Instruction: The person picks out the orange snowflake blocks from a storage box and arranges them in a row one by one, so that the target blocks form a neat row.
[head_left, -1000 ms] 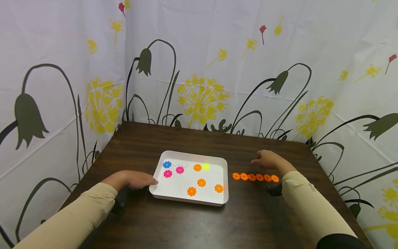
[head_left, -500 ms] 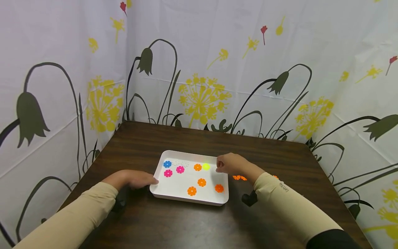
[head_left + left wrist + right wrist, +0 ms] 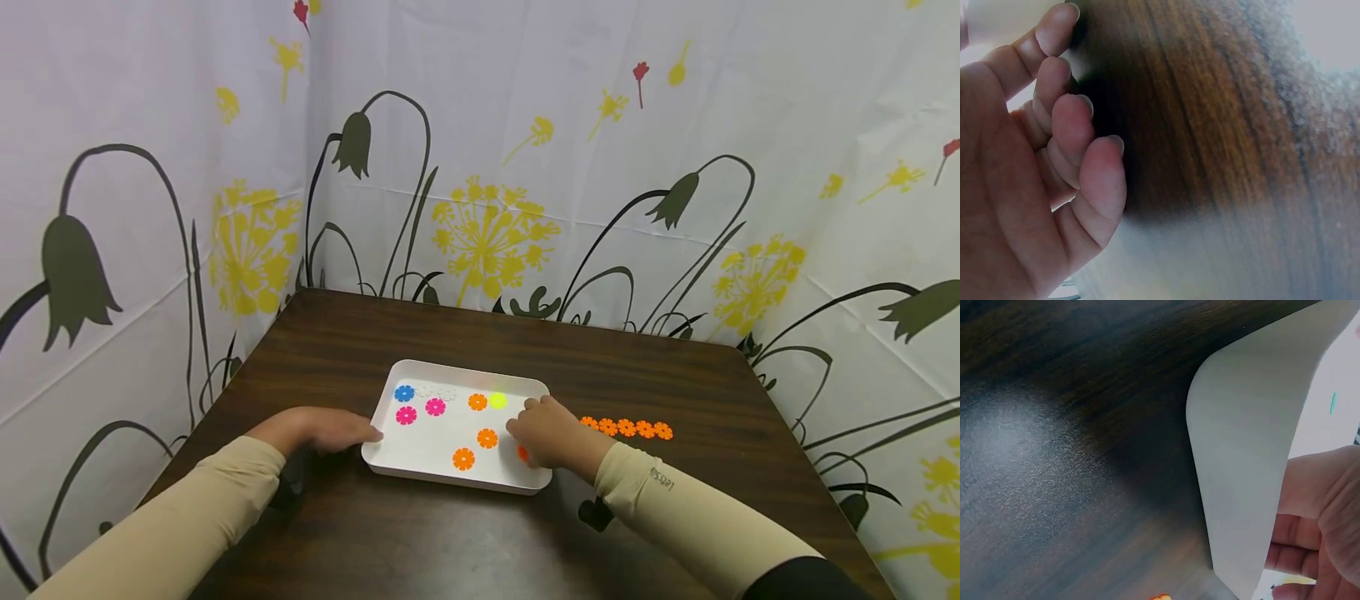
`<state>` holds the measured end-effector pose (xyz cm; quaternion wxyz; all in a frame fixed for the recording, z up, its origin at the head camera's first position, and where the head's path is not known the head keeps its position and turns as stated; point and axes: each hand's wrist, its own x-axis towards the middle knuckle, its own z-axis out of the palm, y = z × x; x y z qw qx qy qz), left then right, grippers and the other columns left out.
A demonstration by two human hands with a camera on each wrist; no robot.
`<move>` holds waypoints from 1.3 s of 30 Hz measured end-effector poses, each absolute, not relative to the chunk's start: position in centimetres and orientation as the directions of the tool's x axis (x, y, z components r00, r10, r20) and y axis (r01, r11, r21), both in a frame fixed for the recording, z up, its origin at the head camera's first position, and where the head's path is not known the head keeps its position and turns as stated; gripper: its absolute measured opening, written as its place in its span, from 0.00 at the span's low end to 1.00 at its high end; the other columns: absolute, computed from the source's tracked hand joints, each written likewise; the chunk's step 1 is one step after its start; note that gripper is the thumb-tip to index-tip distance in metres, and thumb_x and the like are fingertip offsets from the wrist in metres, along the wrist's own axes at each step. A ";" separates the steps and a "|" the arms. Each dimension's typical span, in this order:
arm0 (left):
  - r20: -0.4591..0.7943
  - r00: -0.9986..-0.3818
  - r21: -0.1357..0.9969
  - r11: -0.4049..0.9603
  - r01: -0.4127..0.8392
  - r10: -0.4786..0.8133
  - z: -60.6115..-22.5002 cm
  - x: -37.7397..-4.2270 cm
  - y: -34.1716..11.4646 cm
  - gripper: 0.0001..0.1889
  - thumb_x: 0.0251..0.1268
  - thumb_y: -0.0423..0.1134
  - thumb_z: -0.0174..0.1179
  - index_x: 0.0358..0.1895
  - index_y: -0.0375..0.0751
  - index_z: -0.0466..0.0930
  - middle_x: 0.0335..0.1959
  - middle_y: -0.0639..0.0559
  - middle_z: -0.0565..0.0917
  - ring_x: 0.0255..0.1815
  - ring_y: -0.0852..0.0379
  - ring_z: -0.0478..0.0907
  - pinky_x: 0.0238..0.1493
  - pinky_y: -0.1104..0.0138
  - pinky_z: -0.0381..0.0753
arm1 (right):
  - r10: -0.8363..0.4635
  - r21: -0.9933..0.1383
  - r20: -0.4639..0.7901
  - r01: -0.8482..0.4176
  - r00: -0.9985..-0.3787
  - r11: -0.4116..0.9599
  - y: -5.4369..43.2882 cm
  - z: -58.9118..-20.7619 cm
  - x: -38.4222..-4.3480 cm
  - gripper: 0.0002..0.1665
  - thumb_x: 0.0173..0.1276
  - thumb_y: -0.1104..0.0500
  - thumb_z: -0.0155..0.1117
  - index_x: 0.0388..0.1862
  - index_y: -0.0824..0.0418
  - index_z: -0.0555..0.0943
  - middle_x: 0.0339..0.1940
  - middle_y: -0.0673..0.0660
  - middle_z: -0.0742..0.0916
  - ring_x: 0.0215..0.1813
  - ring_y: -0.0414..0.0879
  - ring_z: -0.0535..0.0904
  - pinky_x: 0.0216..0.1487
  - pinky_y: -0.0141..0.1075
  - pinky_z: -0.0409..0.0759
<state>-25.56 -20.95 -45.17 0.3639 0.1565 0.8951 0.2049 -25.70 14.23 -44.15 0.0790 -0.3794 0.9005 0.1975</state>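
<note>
A white tray (image 3: pixel 457 482) on the dark table holds notched, flower-shaped plastic discs. My left hand (image 3: pixel 333 431) grips its left rim, thumb over the edge; in the left wrist view the fingers (image 3: pixel 1102 181) are curled. My right hand (image 3: pixel 547 432) reaches inside the right end, over an orange disc (image 3: pixel 523 454) that it partly covers. Whether it pinches this disc is hidden; the right wrist view shows bent fingers (image 3: pixel 1294 559) behind the tray wall. Other orange discs (image 3: pixel 463 459), pink discs (image 3: pixel 406 415), a blue disc (image 3: pixel 404 393), a yellow disc (image 3: pixel 498 401) and clear discs (image 3: pixel 435 393) lie inside.
To the right of the tray, several orange discs form a row (image 3: pixel 626 427) on the brown wooden table (image 3: pixel 450 550); my right hand and forearm are close to its left end. A flower-patterned white curtain (image 3: pixel 487 125) hangs behind and at both sides.
My right hand has moved left from above the orange row, over the tray's right rim and down into the tray. My left hand has stayed at the tray's left edge.
</note>
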 end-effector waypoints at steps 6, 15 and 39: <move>-0.585 -0.685 0.478 0.867 0.141 0.434 -45.1 -25.6 -20.9 0.32 0.73 0.56 0.48 0.66 0.32 0.69 0.61 0.37 0.75 0.62 0.37 0.71 0.67 0.40 0.65 | -0.648 0.224 -0.292 -0.709 -0.703 0.669 14.1 -44.3 -25.9 0.13 0.55 0.54 0.75 0.36 0.52 0.80 0.22 0.45 0.77 0.33 0.44 0.69 0.39 0.36 0.71; -0.580 -0.684 0.486 0.862 0.147 0.443 -45.2 -25.6 -20.9 0.31 0.74 0.55 0.48 0.66 0.31 0.69 0.59 0.38 0.76 0.61 0.38 0.71 0.68 0.41 0.64 | -0.602 0.093 -0.318 -0.656 -0.733 0.749 14.7 -45.0 -26.6 0.16 0.53 0.54 0.77 0.31 0.50 0.76 0.24 0.45 0.76 0.34 0.44 0.69 0.36 0.35 0.69; -0.575 -0.701 0.469 0.872 0.141 0.423 -45.1 -25.4 -20.9 0.33 0.73 0.56 0.48 0.66 0.30 0.69 0.62 0.35 0.75 0.63 0.35 0.70 0.67 0.40 0.64 | -0.497 -0.745 -0.293 -0.131 -0.817 0.654 21.5 -41.7 -30.2 0.12 0.71 0.59 0.63 0.47 0.65 0.81 0.34 0.59 0.86 0.31 0.53 0.87 0.34 0.43 0.86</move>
